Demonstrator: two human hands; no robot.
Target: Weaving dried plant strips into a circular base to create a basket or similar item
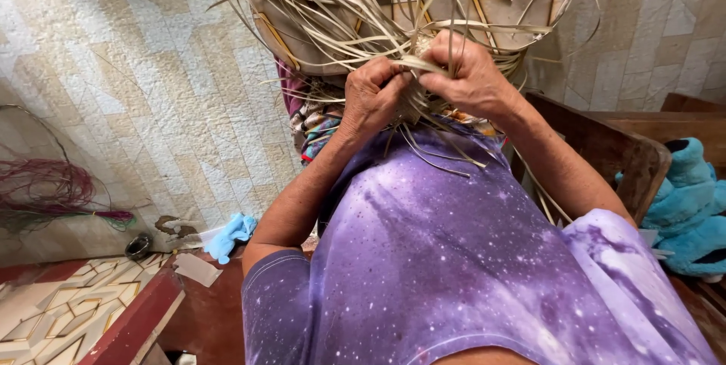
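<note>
Above lap, both hands (423, 81) pinching straw strips (363, 9)

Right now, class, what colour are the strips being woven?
Pale straw-tan strips, seen clearest in the head view.

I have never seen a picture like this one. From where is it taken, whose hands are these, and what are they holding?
There is one picture, taken by a camera worn on a person's head and looking down over the purple speckled shirt at the person's own two bare hands; no machine is involved. The left hand and the right hand are close together, and both grip a bundle of long, thin, pale straw-coloured strips that fan outward from the hands. The fingers are closed on strands near the middle of the bundle. Around the person: a pale patterned tiled floor, a coil of reddish-purple strands at the left, a crumpled light blue cloth on the floor, and a blue plush toy at the right beside a dark wooden piece of furniture.
</note>
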